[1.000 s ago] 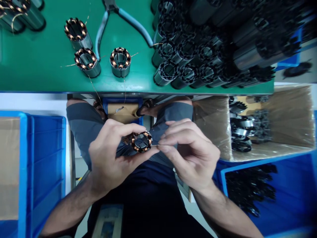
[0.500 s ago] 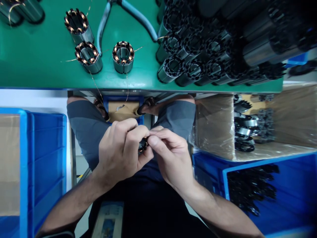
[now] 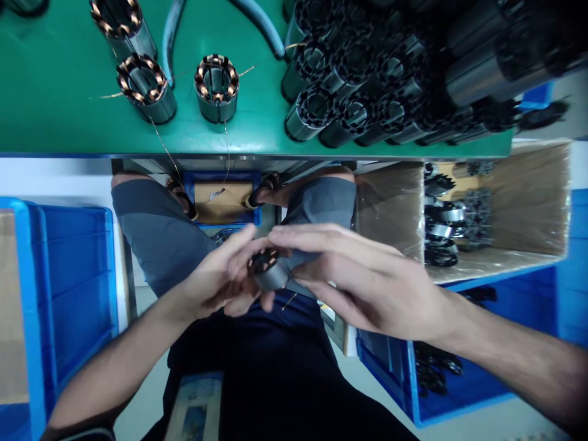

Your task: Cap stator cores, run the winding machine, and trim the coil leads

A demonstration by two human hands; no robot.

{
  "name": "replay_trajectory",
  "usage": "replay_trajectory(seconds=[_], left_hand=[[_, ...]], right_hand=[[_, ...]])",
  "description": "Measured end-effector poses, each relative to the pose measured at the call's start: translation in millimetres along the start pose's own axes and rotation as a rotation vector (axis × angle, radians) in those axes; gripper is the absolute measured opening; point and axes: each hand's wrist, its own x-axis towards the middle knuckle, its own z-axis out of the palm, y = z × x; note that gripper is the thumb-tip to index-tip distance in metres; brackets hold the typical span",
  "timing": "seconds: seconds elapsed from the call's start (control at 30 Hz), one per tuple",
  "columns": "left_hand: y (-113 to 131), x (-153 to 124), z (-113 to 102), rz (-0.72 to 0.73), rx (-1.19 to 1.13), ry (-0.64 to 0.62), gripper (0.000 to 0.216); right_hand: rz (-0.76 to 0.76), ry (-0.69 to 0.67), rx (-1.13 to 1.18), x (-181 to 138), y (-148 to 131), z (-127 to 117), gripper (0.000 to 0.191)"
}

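Note:
A wound motor stator (image 3: 272,275), a grey cylinder with copper windings at its upper end, is tilted above my lap. My left hand (image 3: 218,278) grips it from the left, fingers curled about its side and partly hidden. A thin wire end shows just below it. On the other side is my right hand (image 3: 367,278), its fingers stretched out and apart, the tips close to the stator's right edge. Whether they touch it I cannot tell. On the green table (image 3: 261,122) stand more wound stators, one of them in the middle (image 3: 217,92) with wires trailing from it.
Two blue tool handles (image 3: 263,27) lie at the table's back. Rows of dark stator cores (image 3: 312,113) crowd the right side. A lined carton (image 3: 390,214) and a blue bin (image 3: 413,386) are on my right, another blue bin (image 3: 78,275) on my left.
My right hand has let go of its pinch at the copper end and spread its fingers to the right. The stator has turned, showing its grey side, and my left hand has opened out beneath it.

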Motion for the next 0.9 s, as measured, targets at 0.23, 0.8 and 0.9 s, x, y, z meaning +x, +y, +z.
replay_trajectory(seconds=[0.23,0.8,0.9], left_hand=[[-13.5,-10.7,19.2,0.731,1.05,0.695,0.048],[22.1,-13.2,6.6,0.953,1.052,0.448,0.016],[24.1,-15.0,11.5,0.836,1.096,0.434,0.021]], right_hand=[[0.58,-0.15,0.481,-6.0,-2.2,8.2,0.03],[0.87,-0.461,0.954,12.1,8.8,-11.4,0.039],[0.61,-0.326,0.592,14.6,-1.5,-10.9,0.044]])
